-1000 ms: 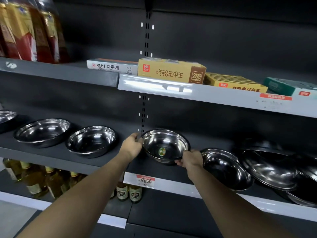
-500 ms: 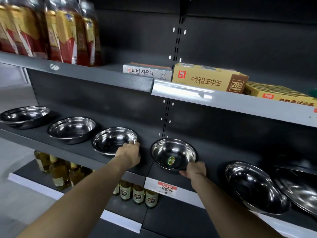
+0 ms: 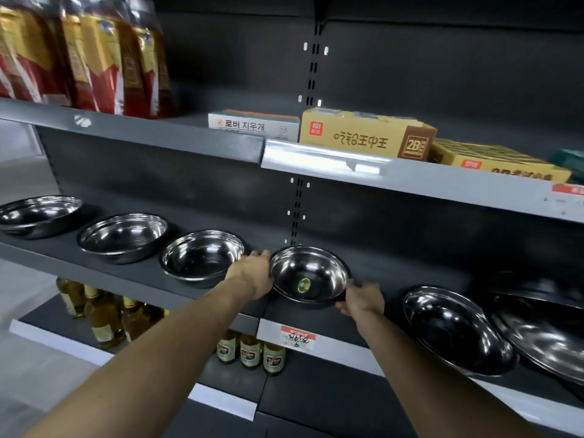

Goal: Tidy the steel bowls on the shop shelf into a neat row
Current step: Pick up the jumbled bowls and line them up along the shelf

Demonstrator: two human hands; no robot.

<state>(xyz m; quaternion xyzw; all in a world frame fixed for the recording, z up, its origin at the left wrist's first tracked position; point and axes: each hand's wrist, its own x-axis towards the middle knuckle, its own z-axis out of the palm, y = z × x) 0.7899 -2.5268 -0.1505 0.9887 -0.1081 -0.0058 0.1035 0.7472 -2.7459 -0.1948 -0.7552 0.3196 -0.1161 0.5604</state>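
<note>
A small steel bowl with a green sticker inside sits on the dark middle shelf. My left hand grips its left rim and my right hand holds its front right rim. To the left, three steel bowls stand in a row: one just beside my left hand, one further left, one at the frame's edge. On the right, a bowl lies tilted, and larger bowls overlap behind it.
The upper shelf overhangs close above, carrying yellow cartons, a white eraser box and red-and-gold packets. Glass bottles stand on the lower shelf. A price tag hangs on the shelf's front edge.
My left hand left the third bowl's rim and returned to the sticker bowl's left rim. The view has shifted slightly, and the sticker bowl now sits closer to the row on the left.
</note>
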